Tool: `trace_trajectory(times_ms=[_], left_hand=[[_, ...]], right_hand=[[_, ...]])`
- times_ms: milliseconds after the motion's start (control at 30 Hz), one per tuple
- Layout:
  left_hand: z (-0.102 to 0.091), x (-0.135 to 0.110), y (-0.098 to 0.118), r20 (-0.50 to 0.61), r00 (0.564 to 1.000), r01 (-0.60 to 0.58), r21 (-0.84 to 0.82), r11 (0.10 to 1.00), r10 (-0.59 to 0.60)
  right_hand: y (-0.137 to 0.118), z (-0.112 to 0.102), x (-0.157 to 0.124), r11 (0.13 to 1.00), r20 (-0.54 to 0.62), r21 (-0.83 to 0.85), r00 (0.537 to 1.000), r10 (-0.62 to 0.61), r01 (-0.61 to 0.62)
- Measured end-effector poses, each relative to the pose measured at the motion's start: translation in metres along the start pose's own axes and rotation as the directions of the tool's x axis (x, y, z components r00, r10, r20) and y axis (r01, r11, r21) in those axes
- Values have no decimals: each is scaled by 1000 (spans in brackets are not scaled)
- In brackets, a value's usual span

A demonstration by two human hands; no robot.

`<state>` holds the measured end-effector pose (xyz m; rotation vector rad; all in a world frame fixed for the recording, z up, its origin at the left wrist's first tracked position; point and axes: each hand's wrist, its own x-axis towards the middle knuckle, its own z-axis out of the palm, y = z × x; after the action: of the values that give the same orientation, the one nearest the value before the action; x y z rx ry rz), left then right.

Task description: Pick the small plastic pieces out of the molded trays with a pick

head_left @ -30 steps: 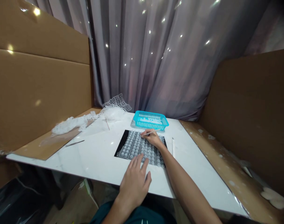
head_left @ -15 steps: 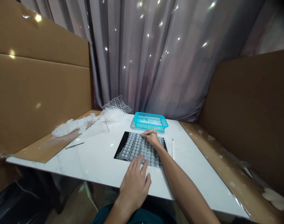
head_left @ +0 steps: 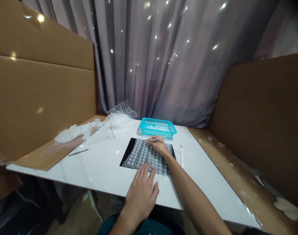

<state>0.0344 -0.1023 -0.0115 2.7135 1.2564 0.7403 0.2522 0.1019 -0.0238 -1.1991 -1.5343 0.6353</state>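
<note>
A sheet of small round white pieces in rows (head_left: 142,153) lies on a black mat (head_left: 126,152) on the white table. My right hand (head_left: 158,145) is over the sheet's far part, its fingers pinched round a slim white pen-like tool (head_left: 160,137). The tool's tip points left, down at the far rows; whether it touches a piece I cannot tell. Flat at the sheet's near edge rests my left hand (head_left: 142,189), fingers stretched out and holding nothing. My right forearm and hand cover part of the sheet's right side.
Behind the sheet stands a turquoise basket (head_left: 158,133) with white bits inside. A white knife-like tool (head_left: 181,156) lies to the right, dark tweezers (head_left: 78,152) to the left. White scraps (head_left: 75,133) and netting (head_left: 124,108) are piled back left. Cardboard walls (head_left: 41,88) flank the table.
My right hand and the slim tool have shifted slightly to the left along the sheet's far rows. My left hand has stayed in place.
</note>
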Motion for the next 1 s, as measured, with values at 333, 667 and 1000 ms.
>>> trace_trajectory(times_ms=[333,667,1000], left_hand=[[-6,1,2,8,1000,15,-10,1000,-15],[1,0,-2,-27,998,53,23,998,-52],[5,1,-3,-25,999,29,47,998,-28]], right_hand=[[4,13,-1,1000,69,22,997,-22,20],[-2,16,-1,992,47,-128,999,-11,17],[-6,33,1,970,-109,-242,994,-3,-23]])
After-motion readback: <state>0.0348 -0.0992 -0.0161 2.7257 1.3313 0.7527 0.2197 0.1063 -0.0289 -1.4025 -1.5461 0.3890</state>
